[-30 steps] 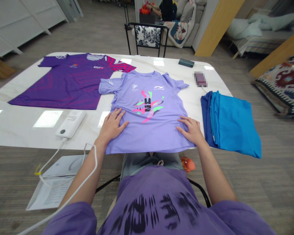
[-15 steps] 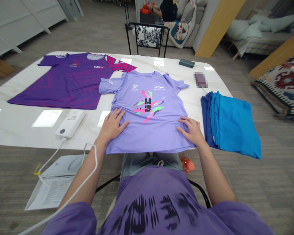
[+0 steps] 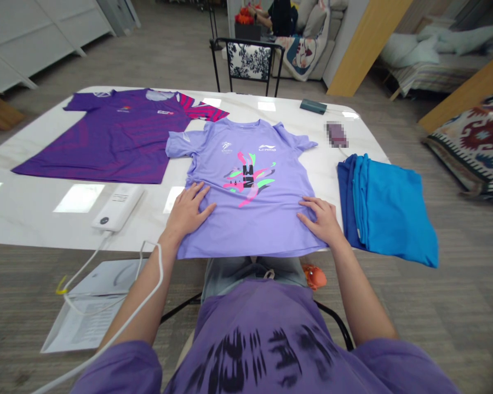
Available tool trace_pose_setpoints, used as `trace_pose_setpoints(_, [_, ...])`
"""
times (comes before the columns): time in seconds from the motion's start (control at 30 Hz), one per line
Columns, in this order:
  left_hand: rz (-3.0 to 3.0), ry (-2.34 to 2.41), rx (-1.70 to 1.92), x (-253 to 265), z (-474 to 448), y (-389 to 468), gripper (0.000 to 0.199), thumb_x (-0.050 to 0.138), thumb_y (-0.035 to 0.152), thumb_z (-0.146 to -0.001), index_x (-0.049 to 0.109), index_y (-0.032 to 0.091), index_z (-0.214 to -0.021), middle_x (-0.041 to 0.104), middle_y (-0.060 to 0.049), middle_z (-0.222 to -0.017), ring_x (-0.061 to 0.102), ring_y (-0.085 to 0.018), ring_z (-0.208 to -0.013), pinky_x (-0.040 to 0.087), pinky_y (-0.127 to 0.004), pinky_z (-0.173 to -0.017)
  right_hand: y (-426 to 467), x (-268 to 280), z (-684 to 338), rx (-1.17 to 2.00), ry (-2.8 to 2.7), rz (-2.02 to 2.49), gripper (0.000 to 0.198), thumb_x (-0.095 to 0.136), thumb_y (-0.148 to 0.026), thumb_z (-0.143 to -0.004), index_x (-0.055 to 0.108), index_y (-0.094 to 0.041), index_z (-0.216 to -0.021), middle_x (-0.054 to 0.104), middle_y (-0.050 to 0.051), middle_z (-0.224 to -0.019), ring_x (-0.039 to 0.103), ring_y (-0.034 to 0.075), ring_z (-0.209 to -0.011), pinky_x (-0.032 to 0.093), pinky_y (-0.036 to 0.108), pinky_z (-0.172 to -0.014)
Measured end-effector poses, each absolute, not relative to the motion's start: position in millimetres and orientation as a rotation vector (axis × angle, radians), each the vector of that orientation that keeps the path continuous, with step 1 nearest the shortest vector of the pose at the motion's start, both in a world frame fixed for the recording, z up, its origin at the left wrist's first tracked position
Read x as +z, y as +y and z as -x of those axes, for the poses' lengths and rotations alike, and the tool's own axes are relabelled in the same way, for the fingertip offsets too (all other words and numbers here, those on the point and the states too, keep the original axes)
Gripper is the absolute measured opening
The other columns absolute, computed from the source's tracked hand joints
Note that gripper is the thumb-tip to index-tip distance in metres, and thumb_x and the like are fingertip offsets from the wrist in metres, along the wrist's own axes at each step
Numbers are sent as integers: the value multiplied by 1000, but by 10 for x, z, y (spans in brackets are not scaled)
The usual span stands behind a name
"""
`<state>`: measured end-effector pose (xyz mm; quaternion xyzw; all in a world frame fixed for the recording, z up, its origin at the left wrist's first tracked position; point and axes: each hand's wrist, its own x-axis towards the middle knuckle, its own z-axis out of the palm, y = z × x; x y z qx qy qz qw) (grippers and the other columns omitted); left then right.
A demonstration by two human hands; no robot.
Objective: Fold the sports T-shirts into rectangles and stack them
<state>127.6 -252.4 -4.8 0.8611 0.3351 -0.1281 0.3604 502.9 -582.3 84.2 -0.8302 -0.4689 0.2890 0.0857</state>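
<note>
So from where I'm standing, pretty much zero change since a second ago: both hands are parked in the same spots. Left hand (image 3: pixel 190 212) is open, fingers spread, lying on the left side of the lavender T-shirt (image 3: pixel 246 230). Right hand (image 3: pixel 321 220) is loosely open too, fingertips and thumb on the shirt's right side. They're resting on the fabric, not clutching it. The shirt's spread print-up between and beyond the hands, wrinkled between them, on the white table (image 3: pixel 33 227), and it hasn't budged either. Left of the left hand there's a white gadget (image 3: pixel 119 208), with a purple jersey (image 3: pixel 123 145) farther out past it. Just right of the right hand: folded blue fabric (image 3: pixel 394 205), same as before.
</note>
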Motion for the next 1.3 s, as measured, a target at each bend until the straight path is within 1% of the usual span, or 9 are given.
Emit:
trace_pose_setpoints(0.13, [-2192, 1039, -169, 45, -1226, -2493, 60, 57, 63, -112, 70, 29, -159, 67, -14, -161, 59, -36, -155, 40, -57, -137, -5834, 909, -5054, 848, -1269, 2455, 46, 65, -64, -111, 78, -35, -143, 78, 9, -149, 72, 39, -139, 49, 67, -124])
trace_pose_setpoints(0.27, [-2137, 1219, 78, -1, -1220, -2156, 49, 47, 56, -118, 71, 27, -150, 72, -12, -144, 66, -32, -141, 50, -52, -129, -5657, 999, -5270, 762, -1149, 2466, 47, 63, -67, -112, 79, -31, -137, 82, 12, -131, 77, 38, -123, 60, 61, -112])
trace_pose_setpoints(0.43, [-2141, 1155, 94, -676, -1716, -1370, 48, 47, 50, -116, 67, 22, -150, 70, -14, -148, 63, -31, -145, 48, -49, -132, -4866, 401, -5962, 783, -1148, 2458, 64, 52, -72, -114, 72, -25, -152, 77, 17, -145, 74, 38, -133, 63, 59, -115])
trace_pose_setpoints(0.57, [-2105, 1200, -23, -1443, -2200, -941, 52, 44, 41, -113, 63, 16, -154, 64, -19, -158, 56, -31, -153, 43, -50, -136, -4198, -569, -6622, 884, -1148, 2533, 69, 42, -65, -117, 66, -16, -160, 69, 20, -161, 65, 37, -151, 49, 61, -134])
trace_pose_setpoints(0.7, [-2080, 1311, -120, -1938, -2320, -916, 59, 47, 50, -113, 65, 15, -157, 58, -22, -169, 51, -39, -159, 38, -61, -138, -4011, -1053, -6970, 1036, -1229, 2786, 68, 45, -58, -117, 63, -13, -165, 60, 22, -172, 57, 43, -159, 43, 67, -135])
trace_pose_setpoints(0.97, [-2124, 1393, -235, -1849, -2314, -1026, 73, 43, 68, -113, 66, 22, -164, 54, -22, -177, 45, -49, -163, 27, -74, -133, -4039, -558, -6811, 945, -1461, 3361, 92, 34, -83, -113, 73, -11, -155, 68, 30, -156, 62, 53, -146, 42, 73, -125])
trace_pose_setpoints(1.13, [-2176, 1314, -192, -1697, -2549, -944, 67, 38, 60, -115, 62, 29, -169, 50, -13, -183, 43, -42, -167, 24, -66, -139, -3755, -846, -6761, 1093, -1547, 2917, 80, 27, -68, -119, 51, -20, -178, 52, 17, -180, 50, 37, -166, 40, 57, -138])
trace_pose_setpoints(1.2, [-2171, 1270, -301, -1784, -2669, -870, 74, 35, 67, -114, 56, 29, -175, 48, -13, -185, 39, -42, -171, 25, -67, -140, -3657, -1055, -6798, 1213, -1476, 2876, 87, 31, -75, -116, 47, -19, -181, 45, 15, -185, 43, 36, -171, 36, 56, -142])
trace_pose_setpoints(1.3, [-2105, 1241, -542, -2052, -2877, -716, 96, 38, 84, -107, 44, 25, -183, 34, -18, -192, 24, -49, -178, 18, -76, -141, -3587, -1299, -6951, 1236, -1349, 3007, 110, 42, -95, -104, 40, -20, -185, 31, 17, -192, 30, 46, -177, 25, 71, -143])
